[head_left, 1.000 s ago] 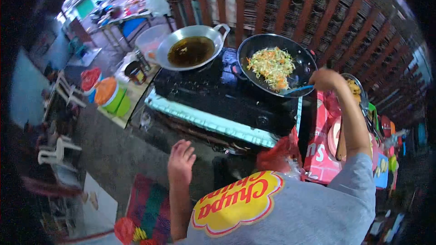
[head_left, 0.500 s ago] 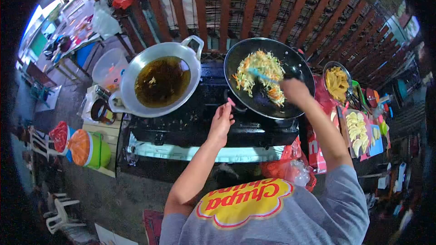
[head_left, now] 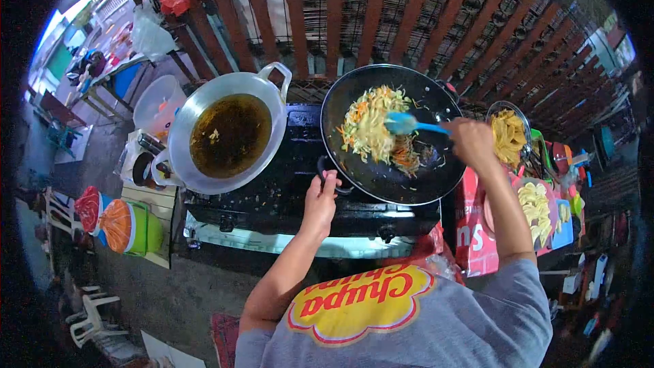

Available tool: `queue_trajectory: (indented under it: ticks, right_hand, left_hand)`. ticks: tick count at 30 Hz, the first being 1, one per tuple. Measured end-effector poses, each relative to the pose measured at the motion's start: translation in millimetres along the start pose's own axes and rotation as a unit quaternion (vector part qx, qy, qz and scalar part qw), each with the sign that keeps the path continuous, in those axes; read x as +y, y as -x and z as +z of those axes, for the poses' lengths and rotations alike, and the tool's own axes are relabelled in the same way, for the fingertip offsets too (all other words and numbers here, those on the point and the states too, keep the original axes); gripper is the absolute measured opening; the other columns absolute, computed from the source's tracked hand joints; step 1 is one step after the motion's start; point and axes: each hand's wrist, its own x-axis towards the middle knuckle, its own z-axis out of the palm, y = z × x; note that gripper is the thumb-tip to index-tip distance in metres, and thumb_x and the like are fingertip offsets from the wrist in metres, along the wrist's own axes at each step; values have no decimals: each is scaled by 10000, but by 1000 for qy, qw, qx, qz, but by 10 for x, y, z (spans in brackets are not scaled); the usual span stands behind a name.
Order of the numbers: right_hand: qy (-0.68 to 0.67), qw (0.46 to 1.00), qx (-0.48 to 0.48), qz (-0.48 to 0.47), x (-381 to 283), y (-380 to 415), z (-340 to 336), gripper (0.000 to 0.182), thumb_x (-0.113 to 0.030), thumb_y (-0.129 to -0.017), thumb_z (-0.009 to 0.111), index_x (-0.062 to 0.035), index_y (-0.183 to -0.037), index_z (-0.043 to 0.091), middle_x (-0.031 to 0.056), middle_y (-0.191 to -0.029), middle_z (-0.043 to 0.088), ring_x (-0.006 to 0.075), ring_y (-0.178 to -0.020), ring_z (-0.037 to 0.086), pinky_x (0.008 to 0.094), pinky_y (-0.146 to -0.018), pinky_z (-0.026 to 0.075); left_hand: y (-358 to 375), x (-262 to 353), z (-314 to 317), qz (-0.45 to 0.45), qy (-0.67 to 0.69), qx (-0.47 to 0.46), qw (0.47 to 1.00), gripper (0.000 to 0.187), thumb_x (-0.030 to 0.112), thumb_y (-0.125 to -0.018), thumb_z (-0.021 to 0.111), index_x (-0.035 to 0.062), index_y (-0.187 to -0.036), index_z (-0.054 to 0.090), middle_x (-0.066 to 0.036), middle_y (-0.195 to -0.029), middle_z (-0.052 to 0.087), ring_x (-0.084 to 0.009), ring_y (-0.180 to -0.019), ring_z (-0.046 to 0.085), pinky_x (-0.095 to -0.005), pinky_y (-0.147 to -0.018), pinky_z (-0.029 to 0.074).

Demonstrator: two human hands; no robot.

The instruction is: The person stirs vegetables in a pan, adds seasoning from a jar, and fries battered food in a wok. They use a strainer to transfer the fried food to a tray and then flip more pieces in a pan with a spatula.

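A black wok sits on the right side of the stove, holding shredded vegetables, pale green and orange, heaped at its left. My right hand is closed round the handle of a blue spatula, whose head rests against the vegetables. At the wok's near left edge, my left hand is closed on the dark side handle, thumb on top. Left of the wok stands a wide metal pan with dark oil and a few bits floating in it.
A black stove carries both pans, before a brown slatted fence. To the right are a bowl of yellow-brown food and pale slices on a board. A green bucket stands left, near a clear tub.
My right hand has moved right and the spatula has swung to show its head higher on the vegetables. My left hand has closed further round the wok handle. The view has shifted slightly.
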Motion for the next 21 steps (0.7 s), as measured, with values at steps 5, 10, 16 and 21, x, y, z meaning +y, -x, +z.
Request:
queue_trajectory:
  ticks: [5,10,16,21]
  right_hand:
    - [-45,997,25,61,587,-460,411,239,-155,-704,501,-205,-915,601,68,-812,591,240,-711,575,350,-597,462]
    - [-173,975,70,-122,148,-560,472,299,-108,-667,547,-189,-952,580,62,-826,580,236,-760,559,337,-630,447]
    - [-60,994,-89,15,530,-403,-45,279,-124,-649,570,-170,-923,596,71,-815,579,244,-778,553,343,-642,444]
    - [-87,993,-44,-71,259,-106,90,275,-122,-657,508,-219,-894,607,84,-697,589,250,-654,583,355,-568,472]
  left_hand:
    - [-16,-3,3,-6,1,14,1000,227,253,-841,452,68,-948,528,18,-794,484,-62,-744,434,-215,-645,337]
    - [-21,-35,12,-6,21,22,1000,228,252,-834,463,66,-949,527,22,-787,490,-56,-721,431,-209,-638,335]
    - [11,4,23,-11,6,23,1000,238,258,-841,441,70,-965,518,14,-808,507,-80,-765,451,-230,-679,334]
    - [11,-1,23,-15,8,19,1000,255,274,-843,436,65,-965,517,8,-817,506,-83,-774,449,-240,-688,340]
